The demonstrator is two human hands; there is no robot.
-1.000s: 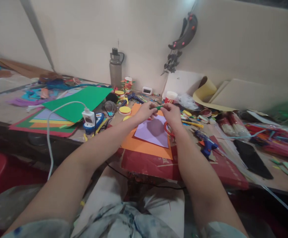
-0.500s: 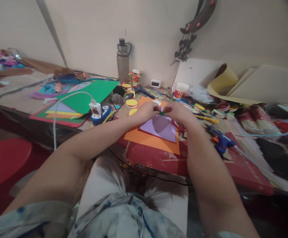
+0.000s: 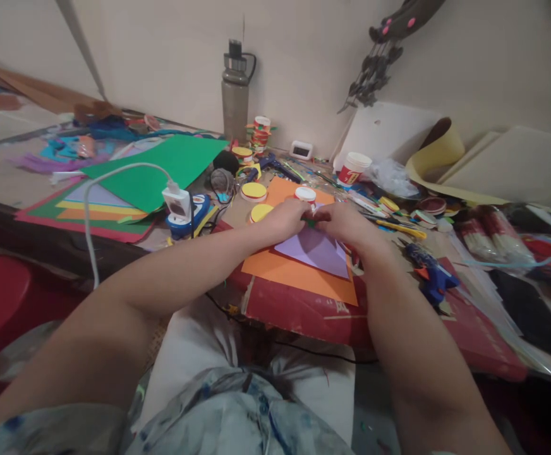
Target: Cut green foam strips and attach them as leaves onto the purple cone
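Observation:
My left hand (image 3: 285, 219) and my right hand (image 3: 342, 223) meet fingertip to fingertip over a lilac paper sheet (image 3: 317, 251). Both are pinched on a small green paper piece (image 3: 310, 221) held between them. The lilac sheet lies on an orange sheet (image 3: 294, 270), which rests on a red board (image 3: 304, 311) at the table's near edge. Just beyond my fingers stands a small white pot with a red band (image 3: 305, 195).
A blue glue gun (image 3: 428, 268) lies right of my right wrist. A white charger plug (image 3: 177, 203) and cable, green paper (image 3: 162, 169) and coloured sheets lie left. A grey bottle (image 3: 235, 101), a paper cup (image 3: 352, 169), paper discs and rolled card crowd the back.
My hands have come down from above the sheets to just over the lilac paper, still joined on the green piece. The view has shifted closer and slightly downward.

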